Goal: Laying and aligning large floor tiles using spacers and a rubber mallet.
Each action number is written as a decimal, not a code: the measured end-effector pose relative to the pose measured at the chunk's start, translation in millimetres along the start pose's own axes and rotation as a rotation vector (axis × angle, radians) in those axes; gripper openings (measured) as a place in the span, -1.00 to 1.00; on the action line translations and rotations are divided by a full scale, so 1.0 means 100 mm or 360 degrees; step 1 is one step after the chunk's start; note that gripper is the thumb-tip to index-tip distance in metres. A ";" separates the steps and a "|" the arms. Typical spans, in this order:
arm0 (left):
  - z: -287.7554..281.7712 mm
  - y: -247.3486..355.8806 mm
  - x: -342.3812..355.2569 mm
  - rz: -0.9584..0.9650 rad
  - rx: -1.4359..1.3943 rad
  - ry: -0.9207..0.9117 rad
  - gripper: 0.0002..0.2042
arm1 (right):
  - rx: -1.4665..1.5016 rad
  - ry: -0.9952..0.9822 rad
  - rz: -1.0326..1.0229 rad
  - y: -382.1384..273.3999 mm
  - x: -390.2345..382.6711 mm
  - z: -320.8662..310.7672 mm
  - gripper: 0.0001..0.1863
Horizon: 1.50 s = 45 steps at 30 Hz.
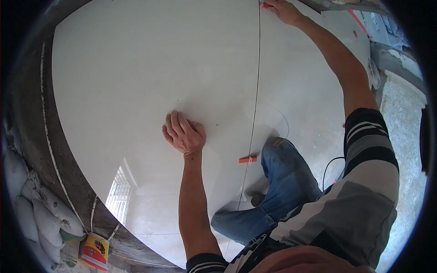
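Observation:
Large glossy off-white floor tiles (pixel 136 68) lie in front of me, with a thin dark joint running between two of them. My left hand (pixel 184 133) rests on the left tile, fingers slightly bent and holding nothing. At the far end of the joint, my right hand (pixel 286 12) has its fingers closed on a red tile-levelling wedge (pixel 262 5), only partly visible at the picture's edge. A second red wedge (pixel 244 160) sits across the joint near my knee, set through a white clip (pixel 250 159).
I kneel on the tiles in blue jeans (pixel 289 170). Along the left runs a dark bare strip of floor (pixel 27 86) with a pale cord. Stacked white sacks (pixel 48 218) and a red-and-yellow package (pixel 95 250) stand at lower left. Rough pale floor (pixel 400 136) lies at right.

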State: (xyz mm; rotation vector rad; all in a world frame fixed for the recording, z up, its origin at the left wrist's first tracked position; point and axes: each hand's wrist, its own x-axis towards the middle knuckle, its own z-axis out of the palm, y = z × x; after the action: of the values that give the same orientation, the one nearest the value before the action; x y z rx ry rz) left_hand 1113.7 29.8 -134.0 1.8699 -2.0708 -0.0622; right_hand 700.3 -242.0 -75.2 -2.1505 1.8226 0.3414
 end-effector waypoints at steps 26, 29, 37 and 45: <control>0.10 0.10 0.00 0.0153 0.0159 0.0193 -0.69 | 0.0446 -0.1252 0.0072 -0.49 -4.91 1.67 -0.37; 0.11 0.04 -0.07 0.0200 0.0211 0.0162 -0.69 | 0.0527 -0.1261 0.0095 -0.67 -5.54 2.16 -0.37; 0.15 0.15 -0.01 0.0172 0.0166 0.0145 -0.68 | 0.0312 -0.1428 0.0090 -0.58 -5.50 2.11 -0.54; -0.01 0.03 -0.02 0.0143 0.0201 0.0091 -0.65 | -0.0332 -0.1262 -0.0018 0.61 -5.63 1.98 -0.89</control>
State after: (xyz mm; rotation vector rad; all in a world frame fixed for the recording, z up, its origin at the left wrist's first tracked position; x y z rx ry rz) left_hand 1111.4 32.5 -132.7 1.8241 -2.1615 0.1462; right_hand 548.6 338.7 -55.8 -1.7440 1.3432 1.2196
